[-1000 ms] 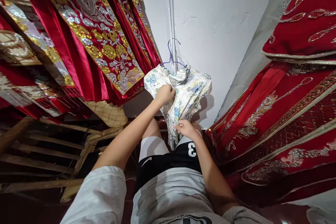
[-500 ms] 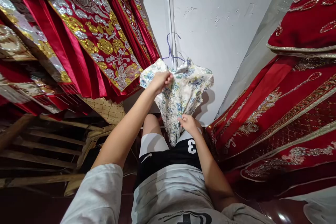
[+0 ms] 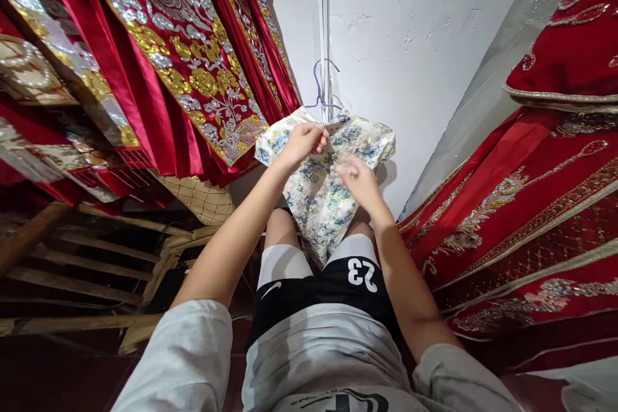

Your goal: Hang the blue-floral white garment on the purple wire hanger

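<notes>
A short-sleeved white garment with blue and yellow flowers (image 3: pixel 313 203) hangs in front of me on a purple hanger (image 3: pixel 319 87). My left hand (image 3: pixel 308 141) is closed in a pinch at the middle of its neckline, just below the hanger. Lower and to the right, my right hand (image 3: pixel 357 177) is in front of the garment's chest with bent fingers. Motion smears those fingertips, so I cannot tell whether they grip the cloth. The garment's lower end narrows down between my knees.
Red gowns with gold and silver embroidery (image 3: pixel 203 77) hang on the left, above a wooden slatted frame (image 3: pixel 96 264). More red beaded garments (image 3: pixel 502 206) hang on the right. Behind the hanger a white vertical pole (image 3: pixel 323 19) runs along a scuffed white wall (image 3: pixel 410 77).
My right hand has moved up from the garment's lower front to its chest. The left hand has shifted slightly up to the neckline. The cloth hangs flatter, with fewer gathered folds.
</notes>
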Demonstrator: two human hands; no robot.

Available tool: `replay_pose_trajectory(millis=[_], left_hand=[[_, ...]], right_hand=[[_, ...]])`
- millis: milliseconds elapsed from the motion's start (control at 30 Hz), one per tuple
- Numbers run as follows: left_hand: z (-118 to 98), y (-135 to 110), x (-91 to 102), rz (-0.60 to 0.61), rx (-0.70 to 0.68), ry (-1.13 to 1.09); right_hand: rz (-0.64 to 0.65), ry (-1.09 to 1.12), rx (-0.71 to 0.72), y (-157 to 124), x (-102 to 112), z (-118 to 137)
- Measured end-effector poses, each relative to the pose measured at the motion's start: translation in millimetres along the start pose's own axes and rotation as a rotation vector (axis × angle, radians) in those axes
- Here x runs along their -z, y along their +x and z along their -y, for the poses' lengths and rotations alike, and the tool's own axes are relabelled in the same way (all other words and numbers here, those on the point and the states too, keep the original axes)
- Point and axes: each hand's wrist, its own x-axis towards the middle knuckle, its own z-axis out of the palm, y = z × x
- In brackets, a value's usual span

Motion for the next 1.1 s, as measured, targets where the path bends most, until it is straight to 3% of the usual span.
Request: replay_pose_trajectory(millis=[100,233,433,633,733,833,900,967,1033,1100], left_hand=[[4,-5,0.3,0.003,-0.057,0.032],[15,-5,5.3,0.001,-0.120,0.130],[39,-10,-0.4,-0.079,-0.206,0.383],[39,-4,-13.4,-0.068,-0.237,0.510],[53,-1,-16.4,-0.030,-0.141,0.444],[85,-13,-17.0,0.136,0.160,0.395],[109,-28,-14.1,0.207,0.269,0.404],[128,-43,-7.4,0.207,0.265,0.410],[141,-50,1.9,0.163,0.233,0.416],[146,-44,11.4,0.007,0.197,0.439]], right_hand=[[-0.067,-0.057,0.241,54,6,26],[-0.046,-0.332,0.300,93,11,39],[-0.068,-0.413,0.345,91,15,45],[-0.061,-0.316,0.322,93,18,41],[-0.079,-0.155,0.353,101,25,41],[-0.238,0.087,0.357,112,50,44],[-0.370,0.159,0.370,114,75,46],[-0.443,0.139,0.401,109,100,44],[-0.409,0.202,0.376,97,116,38],[-0.328,0.386,0.290,81,123,30]])
